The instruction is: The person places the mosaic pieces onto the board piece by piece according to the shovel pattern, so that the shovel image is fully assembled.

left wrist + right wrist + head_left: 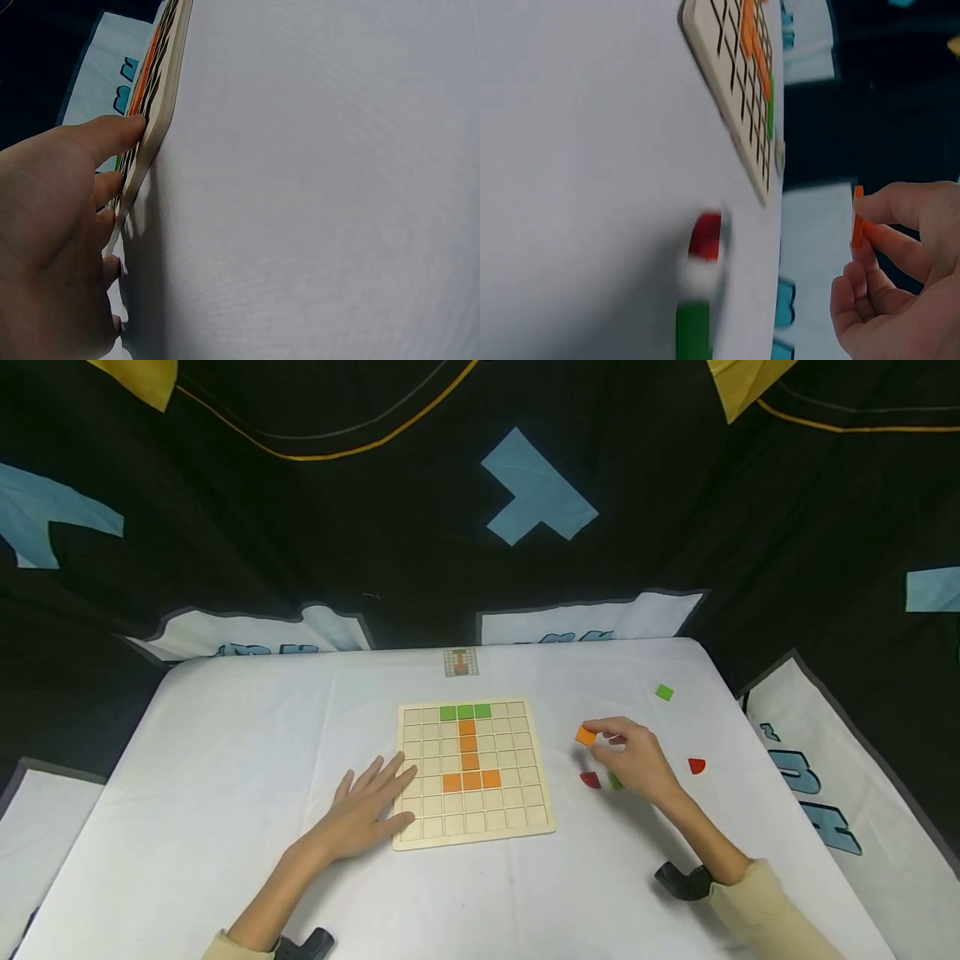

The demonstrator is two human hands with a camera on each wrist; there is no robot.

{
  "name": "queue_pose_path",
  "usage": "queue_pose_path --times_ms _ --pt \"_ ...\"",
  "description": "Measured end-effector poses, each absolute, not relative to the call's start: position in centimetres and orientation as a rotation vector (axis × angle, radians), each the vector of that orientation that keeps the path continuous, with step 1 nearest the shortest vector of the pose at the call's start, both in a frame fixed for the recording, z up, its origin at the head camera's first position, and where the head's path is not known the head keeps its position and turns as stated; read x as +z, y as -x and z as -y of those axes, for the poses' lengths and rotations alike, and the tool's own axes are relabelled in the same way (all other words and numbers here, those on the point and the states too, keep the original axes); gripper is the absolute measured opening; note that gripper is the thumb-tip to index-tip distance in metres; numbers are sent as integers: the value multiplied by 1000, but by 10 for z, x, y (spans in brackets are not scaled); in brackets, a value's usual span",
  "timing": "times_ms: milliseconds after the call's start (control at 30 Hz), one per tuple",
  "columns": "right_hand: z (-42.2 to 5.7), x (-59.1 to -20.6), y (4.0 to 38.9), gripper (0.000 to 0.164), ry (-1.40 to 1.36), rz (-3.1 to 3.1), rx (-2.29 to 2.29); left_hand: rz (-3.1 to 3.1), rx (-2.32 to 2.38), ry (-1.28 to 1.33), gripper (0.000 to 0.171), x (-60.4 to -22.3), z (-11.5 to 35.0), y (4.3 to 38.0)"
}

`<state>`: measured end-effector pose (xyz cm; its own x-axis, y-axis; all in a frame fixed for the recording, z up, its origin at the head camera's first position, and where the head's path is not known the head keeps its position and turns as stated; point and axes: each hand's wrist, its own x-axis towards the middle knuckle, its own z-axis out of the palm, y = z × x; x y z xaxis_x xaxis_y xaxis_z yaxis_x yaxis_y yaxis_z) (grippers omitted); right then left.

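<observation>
A wooden grid board (517, 810) lies on the white table, with a row of green square tiles (465, 712) near its far edge. Below them orange square tiles (469, 762) form a column ending in a short row. My left hand (362, 818) rests on the board's left edge, fingers spread and straight; the left wrist view shows its thumb (120, 135) on the rim. Right of the board, my right hand (633, 760) pinches an orange square tile (586, 736) between thumb and fingers, raised above the table. In the right wrist view that tile (858, 217) appears edge-on.
Under the right hand lie a red quarter-round piece (590, 780) and a green tile (615, 782). Farther right are another red piece (697, 766) and a green tile (664, 692). A small pattern card (461, 662) lies beyond the board. A dark curtain (420, 527) hangs behind the table.
</observation>
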<state>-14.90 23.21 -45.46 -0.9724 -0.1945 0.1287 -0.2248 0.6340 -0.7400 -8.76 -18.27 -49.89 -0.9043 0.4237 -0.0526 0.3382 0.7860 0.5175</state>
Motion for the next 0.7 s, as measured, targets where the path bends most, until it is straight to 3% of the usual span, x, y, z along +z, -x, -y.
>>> queue_pose_path --times_ms 367,700 --pt "-180 -459 140 32 -728 2740 1338 -2811 778 -593 66 -501 182 88" --pt "-136 -472 129 31 -856 2880 1348 -2814 771 -598 65 -500 182 87"
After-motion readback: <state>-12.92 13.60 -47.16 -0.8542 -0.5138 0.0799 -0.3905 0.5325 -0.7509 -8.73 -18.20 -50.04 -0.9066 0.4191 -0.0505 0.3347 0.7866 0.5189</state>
